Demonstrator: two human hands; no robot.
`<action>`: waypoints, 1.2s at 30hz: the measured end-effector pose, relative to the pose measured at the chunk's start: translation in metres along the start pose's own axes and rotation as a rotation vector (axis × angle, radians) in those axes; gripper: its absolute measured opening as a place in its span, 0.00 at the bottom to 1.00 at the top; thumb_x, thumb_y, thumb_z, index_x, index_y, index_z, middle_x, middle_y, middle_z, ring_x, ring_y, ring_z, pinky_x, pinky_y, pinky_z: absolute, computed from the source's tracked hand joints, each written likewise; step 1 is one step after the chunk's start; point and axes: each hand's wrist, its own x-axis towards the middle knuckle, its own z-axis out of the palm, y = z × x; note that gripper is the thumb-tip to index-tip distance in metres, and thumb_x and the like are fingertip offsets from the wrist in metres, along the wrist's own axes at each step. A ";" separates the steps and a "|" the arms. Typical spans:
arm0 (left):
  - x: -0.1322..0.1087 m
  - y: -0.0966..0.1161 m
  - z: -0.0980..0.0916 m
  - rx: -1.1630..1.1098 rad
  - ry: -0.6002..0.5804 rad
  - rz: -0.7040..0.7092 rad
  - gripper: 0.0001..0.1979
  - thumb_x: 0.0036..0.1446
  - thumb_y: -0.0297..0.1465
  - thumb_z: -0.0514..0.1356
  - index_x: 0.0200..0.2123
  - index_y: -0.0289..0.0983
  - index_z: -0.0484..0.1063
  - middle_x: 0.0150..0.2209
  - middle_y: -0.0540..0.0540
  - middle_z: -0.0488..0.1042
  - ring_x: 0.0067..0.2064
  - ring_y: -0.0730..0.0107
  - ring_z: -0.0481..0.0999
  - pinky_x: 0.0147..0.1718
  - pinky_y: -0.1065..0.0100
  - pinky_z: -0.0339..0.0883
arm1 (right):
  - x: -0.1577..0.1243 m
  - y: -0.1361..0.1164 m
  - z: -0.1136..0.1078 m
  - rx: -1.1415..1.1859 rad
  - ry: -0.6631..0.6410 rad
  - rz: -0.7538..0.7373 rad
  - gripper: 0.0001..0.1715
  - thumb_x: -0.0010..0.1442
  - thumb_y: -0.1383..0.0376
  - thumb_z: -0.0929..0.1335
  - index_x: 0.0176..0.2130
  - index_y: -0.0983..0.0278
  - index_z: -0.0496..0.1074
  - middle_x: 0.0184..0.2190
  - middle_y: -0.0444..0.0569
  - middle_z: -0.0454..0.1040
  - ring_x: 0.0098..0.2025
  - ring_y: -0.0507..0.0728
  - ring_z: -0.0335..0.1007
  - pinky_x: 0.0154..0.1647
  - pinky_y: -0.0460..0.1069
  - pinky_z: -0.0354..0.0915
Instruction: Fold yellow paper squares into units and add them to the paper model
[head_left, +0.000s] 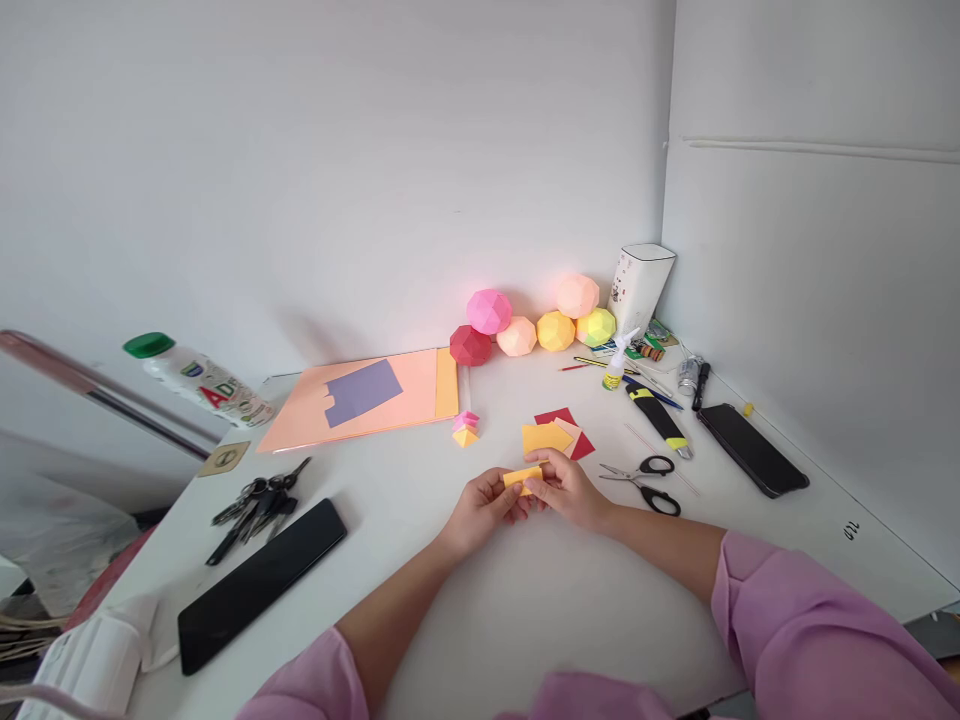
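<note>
Between my two hands is a small piece of yellow-orange paper (pixel 523 478), held above the white table near its middle. My left hand (pixel 486 508) pinches its left end with thumb and fingers. At the other end, my right hand (pixel 571 490) grips it, thumb in front and fingers behind. Just beyond my hands lie loose paper pieces: a yellow one (pixel 546 437), a peach one (pixel 568 432) and red ones (pixel 555 414). Small folded paper shapes (pixel 466 432), pink and yellow, stand to the left of these. Black-handled scissors (pixel 651 482) rest open to the right of my right hand.
Peach sheets (pixel 360 410) with a purple piece (pixel 365 392) lie back left. Several faceted paper balls (pixel 517 336) line the wall. A glue bottle (pixel 613 374), cutter (pixel 660 420) and black phone (pixel 752 450) lie right; keys (pixel 259 508), another phone (pixel 262 585) and a white bottle (pixel 202 385) left.
</note>
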 end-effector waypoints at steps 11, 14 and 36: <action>0.000 0.002 0.000 0.007 -0.010 -0.014 0.15 0.55 0.42 0.57 0.34 0.34 0.68 0.28 0.46 0.75 0.27 0.71 0.73 0.27 0.69 0.66 | 0.000 -0.004 0.001 -0.019 0.012 0.039 0.15 0.56 0.55 0.66 0.30 0.65 0.65 0.22 0.42 0.69 0.25 0.50 0.67 0.25 0.46 0.66; -0.001 0.004 0.001 0.015 -0.008 -0.015 0.16 0.55 0.43 0.57 0.33 0.34 0.68 0.28 0.46 0.75 0.27 0.70 0.73 0.27 0.69 0.66 | 0.000 -0.003 0.001 -0.016 0.012 0.038 0.16 0.56 0.55 0.66 0.30 0.65 0.65 0.22 0.43 0.69 0.25 0.51 0.67 0.24 0.46 0.66; -0.001 0.004 0.001 0.005 -0.015 -0.025 0.16 0.55 0.43 0.57 0.33 0.34 0.69 0.28 0.45 0.76 0.27 0.70 0.74 0.28 0.68 0.66 | 0.000 -0.002 0.000 -0.009 0.005 0.026 0.16 0.56 0.54 0.66 0.30 0.65 0.66 0.21 0.42 0.68 0.23 0.50 0.66 0.24 0.46 0.65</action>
